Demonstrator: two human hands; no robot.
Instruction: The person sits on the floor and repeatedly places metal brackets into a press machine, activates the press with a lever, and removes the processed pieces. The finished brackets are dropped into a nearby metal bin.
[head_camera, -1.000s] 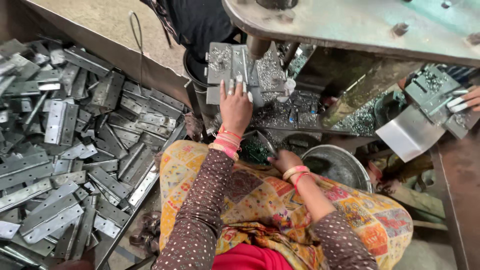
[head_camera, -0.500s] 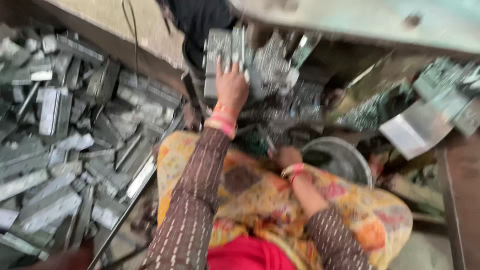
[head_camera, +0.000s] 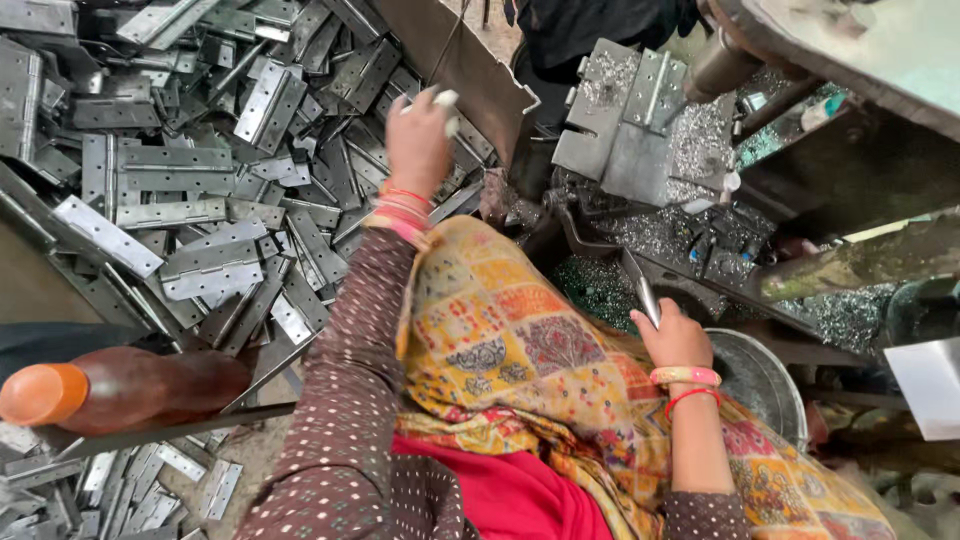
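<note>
1. Left hand (head_camera: 418, 140): raised over the heap of metal hinges (head_camera: 200, 180), at its right edge. The fingers are curled; pale fingertips (head_camera: 445, 98) are seen at the top, blurred. Whether anything is held cannot be told. Pink and red bangles are worn at the wrist.

2. Right hand (head_camera: 675, 340): lowered beside the round metal bowl (head_camera: 765, 385), just left of its rim. The fingers are closed round a thin flat metal piece (head_camera: 647, 298), whose upper end stands clear above the hand. A pink bangle and a red thread are worn at the wrist.

3. Heap of metal hinges: grey, flat, piled loosely across the upper left of the view, with more scattered at the lower left.

4. Upright hinge plates (head_camera: 625, 120): a cluster is set on the machine bed, right of the left hand and well apart from it, dusted with metal shavings (head_camera: 660, 230).

5. Brown bottle (head_camera: 120, 385): laid on its side at the left edge, capped in orange, near the heap.

6. Patterned yellow cloth (head_camera: 520, 350): draped between the two arms; brown dotted sleeves and a red garment are seen beneath.

7. Metal sheet (head_camera: 470, 70): a slanted panel is set between the heap and the machine.
</note>
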